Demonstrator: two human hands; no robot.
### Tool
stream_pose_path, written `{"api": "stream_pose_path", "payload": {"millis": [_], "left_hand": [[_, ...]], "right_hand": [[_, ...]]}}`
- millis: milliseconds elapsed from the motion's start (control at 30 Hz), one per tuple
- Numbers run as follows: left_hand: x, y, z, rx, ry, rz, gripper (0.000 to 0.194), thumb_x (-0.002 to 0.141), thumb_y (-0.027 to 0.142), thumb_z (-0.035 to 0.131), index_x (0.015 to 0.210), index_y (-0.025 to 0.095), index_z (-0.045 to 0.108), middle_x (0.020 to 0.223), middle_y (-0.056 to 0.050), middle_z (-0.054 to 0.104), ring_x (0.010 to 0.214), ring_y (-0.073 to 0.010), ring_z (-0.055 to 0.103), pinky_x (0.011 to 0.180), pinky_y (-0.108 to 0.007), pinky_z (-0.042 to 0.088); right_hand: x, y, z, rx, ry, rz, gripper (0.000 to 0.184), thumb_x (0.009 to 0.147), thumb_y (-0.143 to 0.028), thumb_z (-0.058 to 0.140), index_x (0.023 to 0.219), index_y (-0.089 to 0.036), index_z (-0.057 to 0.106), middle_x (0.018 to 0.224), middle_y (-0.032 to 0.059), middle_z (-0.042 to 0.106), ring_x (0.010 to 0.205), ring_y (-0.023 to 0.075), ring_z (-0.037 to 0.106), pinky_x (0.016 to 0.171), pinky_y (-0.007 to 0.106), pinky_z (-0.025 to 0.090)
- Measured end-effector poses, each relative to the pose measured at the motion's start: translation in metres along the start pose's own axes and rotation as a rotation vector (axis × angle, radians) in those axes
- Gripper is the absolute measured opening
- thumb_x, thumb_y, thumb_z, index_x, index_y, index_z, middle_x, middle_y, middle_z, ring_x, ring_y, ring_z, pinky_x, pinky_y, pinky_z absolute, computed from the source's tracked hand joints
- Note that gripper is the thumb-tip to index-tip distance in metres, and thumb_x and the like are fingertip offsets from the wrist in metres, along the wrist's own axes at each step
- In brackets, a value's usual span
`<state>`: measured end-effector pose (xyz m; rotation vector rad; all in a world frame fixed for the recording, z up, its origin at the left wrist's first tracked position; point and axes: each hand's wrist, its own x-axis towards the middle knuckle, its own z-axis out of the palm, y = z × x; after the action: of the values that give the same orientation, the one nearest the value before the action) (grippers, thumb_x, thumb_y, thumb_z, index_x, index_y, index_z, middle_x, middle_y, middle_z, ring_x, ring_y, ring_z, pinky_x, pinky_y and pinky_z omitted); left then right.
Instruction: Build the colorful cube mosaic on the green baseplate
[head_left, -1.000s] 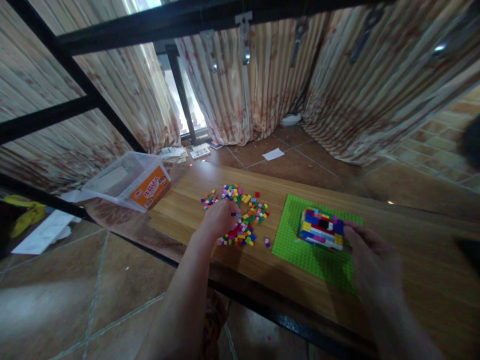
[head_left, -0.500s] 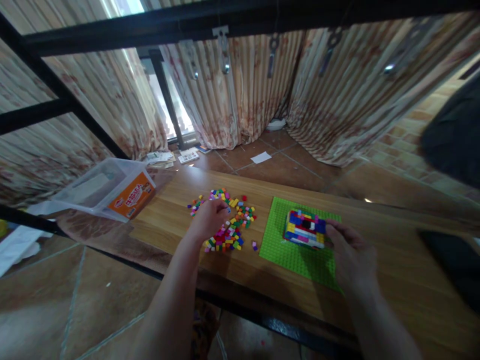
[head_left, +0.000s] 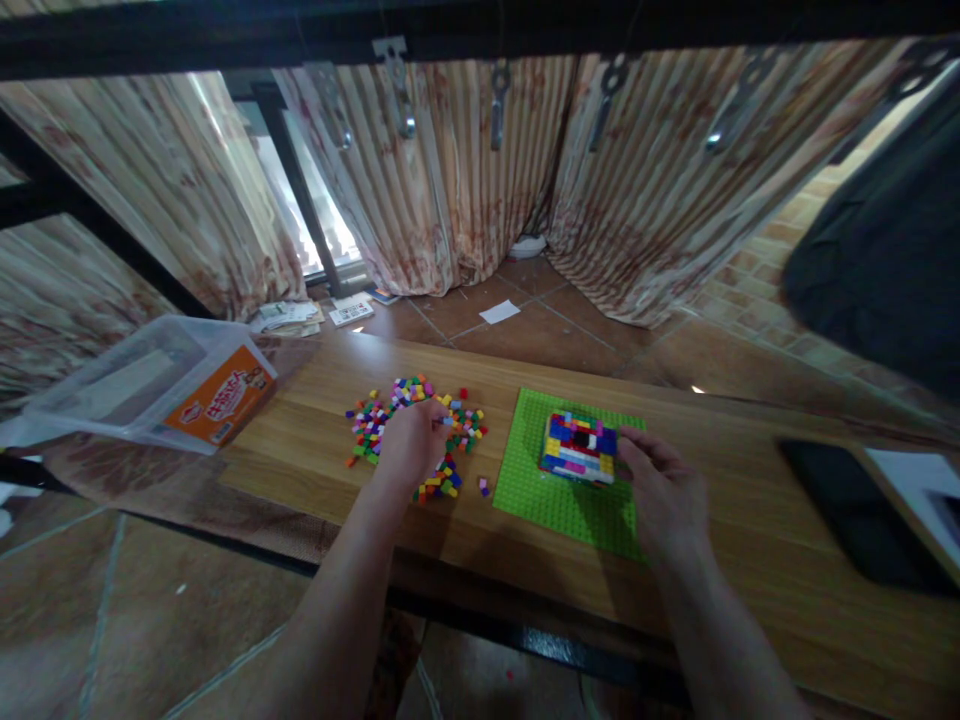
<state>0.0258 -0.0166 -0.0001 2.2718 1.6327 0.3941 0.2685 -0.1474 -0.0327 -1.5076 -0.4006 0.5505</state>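
My left hand (head_left: 411,442) is over the pile of small coloured bricks (head_left: 367,430), its fingers pinched together. A small light-blue brick (head_left: 448,421) shows at its fingertips. To the right, a block-shaped build of multicoloured bricks (head_left: 577,448), with a dark gap in its top, is over the green studded baseplate (head_left: 517,480). My right hand (head_left: 667,490) grips the build's right side between thumb and fingers. Whether the build touches the baseplate, I cannot tell. One pink and purple piece (head_left: 484,486) lies apart between the pile and the baseplate.
A clear plastic bin (head_left: 150,375) with an orange label stands at the table's left end. On the right of the wooden table (head_left: 739,500) lie a black tablet-like slab (head_left: 855,515) and white paper (head_left: 911,480). A dark metal bar with hanging clips (head_left: 499,105) crosses above.
My view has swung to the right, so the table things appear further left. Relative to the pile, my left hand has moved slightly right with the light-blue brick. My right hand keeps its grip.
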Motion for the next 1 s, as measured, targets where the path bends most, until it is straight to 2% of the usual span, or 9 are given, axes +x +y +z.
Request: {"api": "stream_pose_path", "payload": {"millis": [167, 300, 500, 600, 767, 1000], "left_hand": [[-0.001, -0.001, 0.001, 0.113, 0.026, -0.001, 0.025, 0.085, 0.020, 0.056, 0.102, 0.021, 0.074, 0.094, -0.007, 0.076, 0.091, -0.0246, 0.070, 0.083, -0.032, 0.051], [-0.001, -0.005, -0.004, 0.099, 0.007, 0.028, 0.028, 0.084, 0.016, 0.055, 0.104, 0.022, 0.074, 0.103, -0.007, 0.075, 0.095, -0.0238, 0.069, 0.086, -0.032, 0.051], [-0.003, -0.022, -0.024, 0.071, -0.108, 0.042, 0.023, 0.081, 0.016, 0.056, 0.089, 0.020, 0.077, 0.095, -0.007, 0.076, 0.088, -0.0219, 0.069, 0.082, -0.031, 0.051], [-0.005, -0.027, -0.027, 0.103, -0.128, 0.039, 0.021, 0.078, 0.017, 0.059, 0.087, 0.021, 0.078, 0.100, -0.007, 0.075, 0.091, -0.0228, 0.068, 0.083, -0.032, 0.051], [-0.009, -0.021, -0.020, 0.150, -0.154, 0.069, 0.021, 0.077, 0.017, 0.061, 0.087, 0.022, 0.078, 0.100, -0.007, 0.074, 0.096, -0.0239, 0.067, 0.087, -0.033, 0.049], [-0.008, -0.017, -0.023, 0.132, -0.145, 0.117, 0.018, 0.077, 0.016, 0.058, 0.077, 0.019, 0.076, 0.085, -0.008, 0.074, 0.087, -0.0242, 0.068, 0.077, -0.032, 0.048]], "right_hand": [[0.000, -0.005, -0.001, -0.001, 0.035, 0.014, 0.035, 0.060, -0.037, 0.078, 0.087, -0.017, 0.075, 0.074, 0.0022, 0.073, 0.061, 0.0142, 0.064, 0.056, 0.025, 0.051], [0.001, -0.005, -0.003, -0.030, 0.031, 0.004, 0.034, 0.060, -0.037, 0.077, 0.088, -0.017, 0.075, 0.071, 0.0014, 0.071, 0.060, 0.0140, 0.063, 0.053, 0.025, 0.048], [0.002, -0.002, -0.005, -0.040, 0.036, -0.023, 0.030, 0.062, -0.036, 0.076, 0.086, -0.018, 0.075, 0.073, 0.0015, 0.071, 0.063, 0.0136, 0.063, 0.054, 0.024, 0.049], [0.002, 0.000, -0.005, -0.056, 0.026, -0.025, 0.030, 0.063, -0.036, 0.077, 0.087, -0.018, 0.075, 0.074, 0.0015, 0.071, 0.063, 0.0136, 0.063, 0.054, 0.024, 0.050], [0.003, 0.003, -0.002, 0.005, 0.016, -0.011, 0.028, 0.061, -0.035, 0.078, 0.084, -0.019, 0.075, 0.074, 0.0004, 0.072, 0.062, 0.0131, 0.064, 0.056, 0.024, 0.053], [0.006, 0.004, -0.002, -0.011, 0.020, -0.005, 0.032, 0.061, -0.036, 0.077, 0.087, -0.018, 0.075, 0.074, 0.0010, 0.072, 0.062, 0.0144, 0.064, 0.057, 0.026, 0.052]]}}
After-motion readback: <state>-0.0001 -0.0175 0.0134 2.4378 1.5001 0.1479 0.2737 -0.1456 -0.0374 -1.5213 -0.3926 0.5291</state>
